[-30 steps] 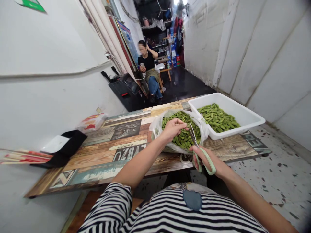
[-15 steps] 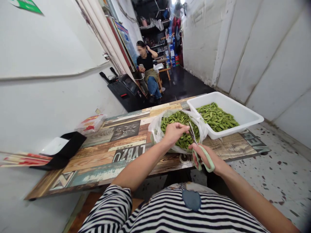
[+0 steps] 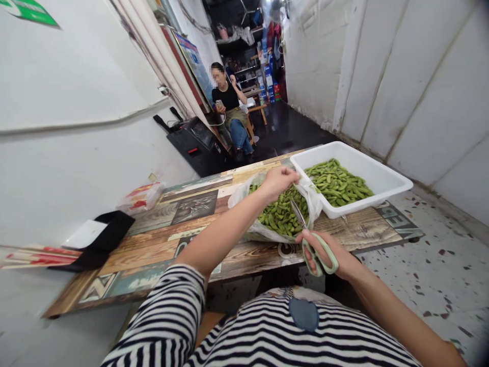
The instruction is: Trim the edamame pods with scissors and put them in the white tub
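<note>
Over the far right rim of a translucent plastic bag [image 3: 239, 198], my left hand [image 3: 280, 181] is pinched on an edamame pod, mostly hidden by the fingers. Green edamame pods [image 3: 280, 216] fill the bag. My right hand [image 3: 324, 255] has its fingers through the pale green handles of a pair of scissors [image 3: 298, 213]. The blades point up and away over the near right part of the bag. To the right, a white plastic tray [image 3: 385, 189] holds more edamame pods [image 3: 338, 181], close to my left hand.
The patchwork wood-print table [image 3: 153, 244] carries a black holder [image 3: 103, 237] with chopsticks [image 3: 42, 256] and a red-and-clear plastic packet [image 3: 142, 198] at left. Beyond it, a person [image 3: 231, 107] sits with a phone. A black case [image 3: 196, 145] leans by the left wall.
My left hand has moved up and away from the scissor blades, toward the tray. The scissors stay in my right hand near the bag's front edge. The seated person's raised hand has shifted.
</note>
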`<action>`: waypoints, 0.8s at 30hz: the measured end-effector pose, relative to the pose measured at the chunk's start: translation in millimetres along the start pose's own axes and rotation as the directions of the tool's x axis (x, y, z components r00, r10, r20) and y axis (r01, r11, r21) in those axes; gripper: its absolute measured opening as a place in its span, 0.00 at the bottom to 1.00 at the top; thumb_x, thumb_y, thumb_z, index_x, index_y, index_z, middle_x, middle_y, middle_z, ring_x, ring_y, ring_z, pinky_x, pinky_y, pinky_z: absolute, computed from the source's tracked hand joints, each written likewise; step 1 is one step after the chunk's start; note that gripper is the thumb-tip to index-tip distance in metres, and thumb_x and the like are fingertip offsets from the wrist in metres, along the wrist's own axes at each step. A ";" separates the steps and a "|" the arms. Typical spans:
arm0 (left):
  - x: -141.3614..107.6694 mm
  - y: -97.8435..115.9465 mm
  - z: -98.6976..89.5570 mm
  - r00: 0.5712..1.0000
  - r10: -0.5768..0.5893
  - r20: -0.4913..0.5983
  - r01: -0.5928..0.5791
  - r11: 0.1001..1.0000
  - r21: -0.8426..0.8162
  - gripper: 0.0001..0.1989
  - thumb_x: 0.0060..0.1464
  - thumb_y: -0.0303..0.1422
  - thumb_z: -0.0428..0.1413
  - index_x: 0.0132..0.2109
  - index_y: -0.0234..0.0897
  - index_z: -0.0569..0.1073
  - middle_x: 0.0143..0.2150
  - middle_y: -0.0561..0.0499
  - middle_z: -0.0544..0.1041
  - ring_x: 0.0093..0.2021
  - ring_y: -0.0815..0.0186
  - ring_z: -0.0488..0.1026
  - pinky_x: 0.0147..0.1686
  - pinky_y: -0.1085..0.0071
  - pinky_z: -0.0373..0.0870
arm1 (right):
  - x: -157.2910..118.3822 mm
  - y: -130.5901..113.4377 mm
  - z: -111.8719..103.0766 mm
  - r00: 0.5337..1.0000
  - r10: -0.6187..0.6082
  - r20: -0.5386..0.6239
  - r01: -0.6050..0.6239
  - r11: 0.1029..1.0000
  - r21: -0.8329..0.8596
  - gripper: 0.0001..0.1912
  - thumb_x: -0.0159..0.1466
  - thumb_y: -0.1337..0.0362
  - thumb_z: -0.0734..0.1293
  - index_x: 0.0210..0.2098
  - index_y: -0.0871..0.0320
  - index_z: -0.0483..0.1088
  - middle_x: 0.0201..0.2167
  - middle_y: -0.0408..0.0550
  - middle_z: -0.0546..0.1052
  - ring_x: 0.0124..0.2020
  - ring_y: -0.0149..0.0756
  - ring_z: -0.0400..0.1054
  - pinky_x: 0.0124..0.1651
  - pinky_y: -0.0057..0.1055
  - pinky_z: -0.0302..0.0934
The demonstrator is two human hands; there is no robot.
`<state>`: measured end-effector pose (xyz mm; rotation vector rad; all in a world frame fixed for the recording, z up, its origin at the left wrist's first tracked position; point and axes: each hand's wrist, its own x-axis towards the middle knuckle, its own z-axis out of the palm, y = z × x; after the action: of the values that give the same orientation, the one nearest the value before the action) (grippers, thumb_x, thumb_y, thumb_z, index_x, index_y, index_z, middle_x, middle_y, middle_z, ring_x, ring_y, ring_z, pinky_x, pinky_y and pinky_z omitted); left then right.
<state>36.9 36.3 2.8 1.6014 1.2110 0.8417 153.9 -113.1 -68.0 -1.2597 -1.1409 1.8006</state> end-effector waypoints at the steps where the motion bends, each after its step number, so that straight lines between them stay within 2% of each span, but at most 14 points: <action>1: 12.1 6.5 4.0 0.999 0.036 0.025 -0.036 0.999 -0.001 0.08 0.50 0.30 0.55 0.37 0.28 0.73 0.34 0.44 0.76 0.25 0.75 0.64 0.28 0.75 0.61 | -2.1 0.6 -0.5 0.999 -0.016 0.028 0.016 1.000 0.008 0.25 0.57 0.40 0.59 0.36 0.57 0.63 0.15 0.36 0.64 0.12 0.27 0.59 0.15 0.25 0.55; 3: 33.2 16.2 9.9 0.970 0.151 0.189 -0.162 0.986 0.045 0.17 0.48 0.30 0.58 0.46 0.30 0.72 0.46 0.41 0.75 0.37 0.69 0.71 0.38 0.72 0.65 | -6.3 2.1 -1.8 0.998 -0.043 0.049 0.043 0.999 -0.006 0.26 0.57 0.40 0.58 0.37 0.58 0.63 0.15 0.37 0.66 0.14 0.29 0.62 0.18 0.26 0.57; 5: 46.3 19.4 11.0 0.923 0.253 0.290 -0.307 0.938 0.159 0.25 0.42 0.30 0.62 0.51 0.34 0.71 0.54 0.41 0.71 0.50 0.62 0.69 0.48 0.69 0.62 | -10.2 4.2 -3.7 0.997 -0.056 0.043 0.058 0.998 -0.031 0.26 0.59 0.40 0.57 0.38 0.58 0.63 0.15 0.38 0.66 0.16 0.30 0.63 0.20 0.26 0.57; 7: 50.0 16.3 8.6 0.884 0.319 0.343 -0.421 0.861 0.285 0.26 0.39 0.30 0.63 0.50 0.34 0.73 0.55 0.42 0.70 0.54 0.60 0.66 0.53 0.68 0.59 | -13.1 6.7 -5.8 0.998 -0.052 0.038 0.054 0.998 -0.043 0.26 0.60 0.41 0.56 0.39 0.59 0.63 0.15 0.38 0.66 0.16 0.30 0.63 0.21 0.26 0.57; 10: 45.5 6.4 8.0 0.846 0.278 0.455 -0.472 0.787 0.398 0.18 0.43 0.33 0.61 0.44 0.33 0.77 0.46 0.44 0.76 0.46 0.61 0.71 0.48 0.70 0.62 | -15.6 10.2 -6.8 0.998 -0.041 0.052 0.044 0.998 -0.046 0.25 0.60 0.42 0.56 0.38 0.58 0.63 0.15 0.37 0.65 0.16 0.29 0.62 0.21 0.26 0.56; 13: 41.5 0.4 17.2 0.846 0.206 0.492 -0.471 0.721 0.508 0.13 0.43 0.34 0.61 0.38 0.33 0.79 0.35 0.47 0.78 0.36 0.63 0.72 0.40 0.71 0.63 | -17.0 12.9 -5.1 0.997 -0.029 0.066 0.032 0.998 -0.045 0.23 0.60 0.42 0.56 0.34 0.57 0.62 0.16 0.37 0.64 0.15 0.28 0.60 0.20 0.25 0.55; 15: 42.0 -0.3 26.2 0.843 0.220 0.491 -0.504 0.643 0.577 0.10 0.39 0.30 0.62 0.34 0.33 0.80 0.31 0.49 0.76 0.34 0.64 0.71 0.37 0.71 0.62 | -18.3 14.3 -4.4 0.997 -0.030 0.076 0.036 0.997 -0.073 0.23 0.61 0.42 0.55 0.30 0.57 0.61 0.15 0.37 0.64 0.15 0.28 0.60 0.20 0.25 0.54; 18: 45.2 0.8 37.1 0.805 0.257 0.535 -0.577 0.554 0.601 0.06 0.37 0.25 0.62 0.29 0.34 0.79 0.27 0.50 0.75 0.31 0.65 0.69 0.34 0.72 0.62 | -21.0 15.7 -6.1 0.995 -0.049 0.082 0.060 0.989 -0.136 0.24 0.62 0.42 0.53 0.26 0.57 0.59 0.14 0.39 0.64 0.16 0.29 0.60 0.21 0.26 0.54; 20: 47.9 2.6 41.5 0.790 0.268 0.552 -0.599 0.530 0.600 0.04 0.38 0.24 0.60 0.27 0.34 0.78 0.26 0.50 0.75 0.30 0.66 0.69 0.33 0.72 0.62 | -22.7 16.7 -8.6 0.995 -0.060 0.084 0.072 0.985 -0.155 0.24 0.62 0.42 0.53 0.26 0.57 0.58 0.15 0.40 0.65 0.16 0.29 0.60 0.21 0.25 0.54; 24: 55.4 13.0 46.3 0.822 0.277 0.498 -0.558 0.566 0.606 0.07 0.46 0.27 0.56 0.33 0.32 0.78 0.30 0.49 0.77 0.32 0.67 0.71 0.36 0.72 0.65 | -24.0 21.2 -13.3 0.988 -0.070 0.137 0.093 0.982 -0.166 0.23 0.63 0.44 0.53 0.25 0.57 0.58 0.16 0.40 0.65 0.17 0.28 0.60 0.22 0.26 0.54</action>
<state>98.5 76.0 -1.1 2.6741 0.9357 0.2796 173.7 -138.8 -80.4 -1.1862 -1.4272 1.7759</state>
